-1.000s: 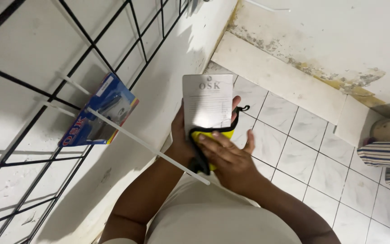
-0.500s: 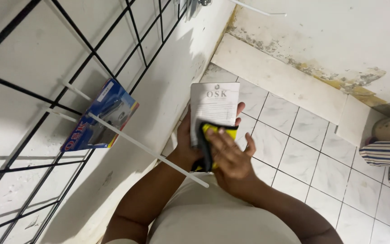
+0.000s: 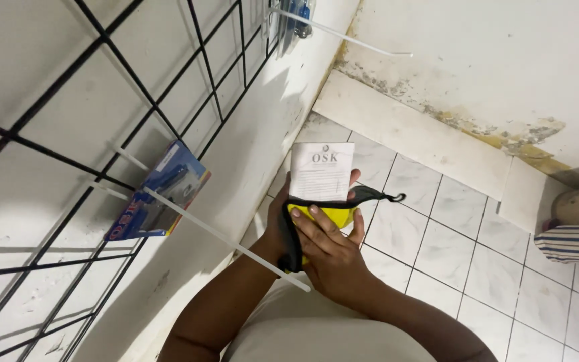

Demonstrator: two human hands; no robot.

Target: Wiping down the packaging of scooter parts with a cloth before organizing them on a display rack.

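A black wire grid (image 3: 102,87) covers the wall, one blue packet (image 3: 159,194) on its peg; the carded yellow item (image 3: 321,201) is not yet hung, gripped from beneath by the left hand (image 3: 277,224), right hand (image 3: 330,251) pressed flat across it.

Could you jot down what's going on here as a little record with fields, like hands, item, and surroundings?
Left hand: underneath, holding the yellow pouch with black trim and white paper card
Right hand: resting on top of the pouch, fingers spread
Wall: black wire grid rack with white pegs
On a peg: blue carded package
Floor: white tiles
Far right: striped cloth
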